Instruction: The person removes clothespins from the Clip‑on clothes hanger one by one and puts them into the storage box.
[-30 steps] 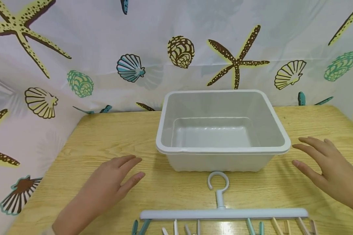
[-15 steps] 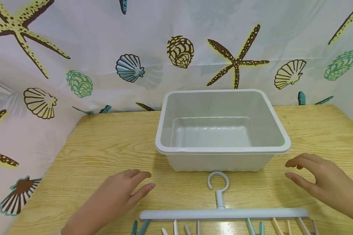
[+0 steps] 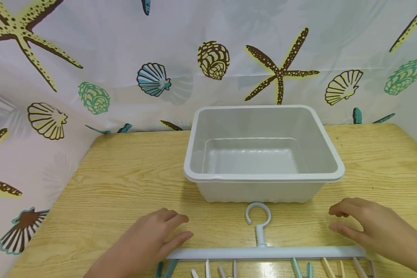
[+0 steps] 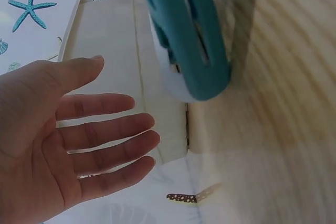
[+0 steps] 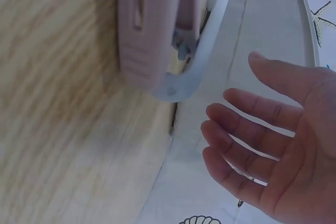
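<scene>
A pale blue-grey clip hanger (image 3: 229, 253) lies on the table, its hook pointing toward the bin. Teal, whitish, yellowish and pinkish clips run along its bar, cut off by the lower edge of the head view. My left hand (image 3: 153, 239) hovers by the bar's left end, fingers loosely bent and holding nothing. Close to it in the left wrist view is a teal clip (image 4: 194, 51). Beyond the bar's right end, my right hand (image 3: 372, 224) also holds nothing, its fingers relaxed. A pink clip (image 5: 147, 35) shows near that hand in the right wrist view.
Behind the hook stands a light grey rectangular plastic bin (image 3: 264, 178) with nothing in it. Wood-grain table (image 3: 132, 166) surrounds it. A white cloth with starfish and shell prints (image 3: 213, 61) hangs along the back and sides.
Both hands have come down toward the hanger and inward, the left moving right and the right moving left. The hanger and bin have stayed in place.
</scene>
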The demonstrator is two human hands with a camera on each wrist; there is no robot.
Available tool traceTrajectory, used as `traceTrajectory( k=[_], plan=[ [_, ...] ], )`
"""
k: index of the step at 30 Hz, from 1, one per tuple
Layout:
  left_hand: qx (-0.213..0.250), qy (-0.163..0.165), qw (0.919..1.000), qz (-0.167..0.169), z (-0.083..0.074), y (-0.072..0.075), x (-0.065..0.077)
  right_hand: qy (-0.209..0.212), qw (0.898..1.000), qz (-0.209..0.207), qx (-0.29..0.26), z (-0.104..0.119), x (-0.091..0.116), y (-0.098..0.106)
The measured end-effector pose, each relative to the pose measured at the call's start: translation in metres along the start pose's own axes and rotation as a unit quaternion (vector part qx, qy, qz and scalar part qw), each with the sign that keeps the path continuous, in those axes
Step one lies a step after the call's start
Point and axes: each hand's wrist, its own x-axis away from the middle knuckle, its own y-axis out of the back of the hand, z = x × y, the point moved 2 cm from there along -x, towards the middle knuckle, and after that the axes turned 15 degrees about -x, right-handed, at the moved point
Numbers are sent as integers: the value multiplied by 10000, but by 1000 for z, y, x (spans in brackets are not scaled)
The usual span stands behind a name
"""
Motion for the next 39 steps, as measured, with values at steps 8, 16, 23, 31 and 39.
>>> traceTrajectory(
  k=[8, 16, 23, 31, 39],
  plan=[
    [339, 24, 9981, 505, -7, -5, -2, 540, 9981, 272, -150, 2, 6, -9],
    [418, -211, 9956, 816, -10, -12, -1, 593, 9950, 710, -376, 3, 7, -15],
    [374, -463, 9952, 774, -13, -14, -2, 572, 9937, 878, -399, 3, 8, -18],
    [386, -579, 9910, 1146, -12, -16, -2, 579, 9893, 1131, -714, 3, 9, -20],
    [439, -741, 9871, 1350, -14, -20, -4, 400, 9788, 1804, -877, 1, 9, -24]
  ],
)
